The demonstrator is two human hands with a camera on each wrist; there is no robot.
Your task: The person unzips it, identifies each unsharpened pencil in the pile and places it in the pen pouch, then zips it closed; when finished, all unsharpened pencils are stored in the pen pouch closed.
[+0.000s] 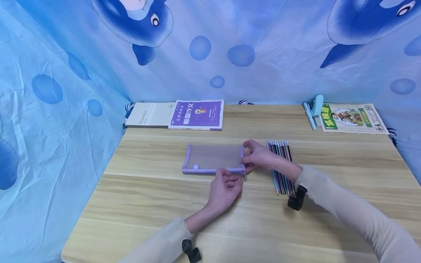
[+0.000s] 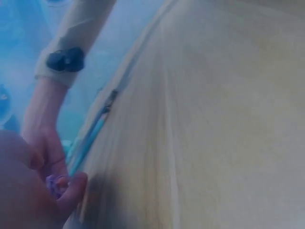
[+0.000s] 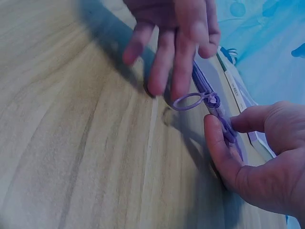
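Note:
A see-through pencil pouch (image 1: 213, 155) with purple trim lies at the middle of the table. At its right end, my right hand (image 1: 258, 155) pinches the edge between thumb and fingers. A purple zipper pull ring (image 3: 188, 101) sticks out beside that grip in the right wrist view. My left hand (image 1: 225, 190) is at the pouch's front edge, with thumb and index finger closed at the purple trim and the other fingers spread. Several pencils (image 1: 281, 168) lie side by side to the right, partly under the right forearm.
A purple book (image 1: 197, 115) partly covers a pale notebook (image 1: 149, 114) at the back left. Toward the back right are an illustrated booklet (image 1: 355, 117), a light blue stapler-like object (image 1: 317, 105) and a slim light blue object (image 1: 309, 116). A blue patterned curtain (image 1: 276, 80) hangs behind the table.

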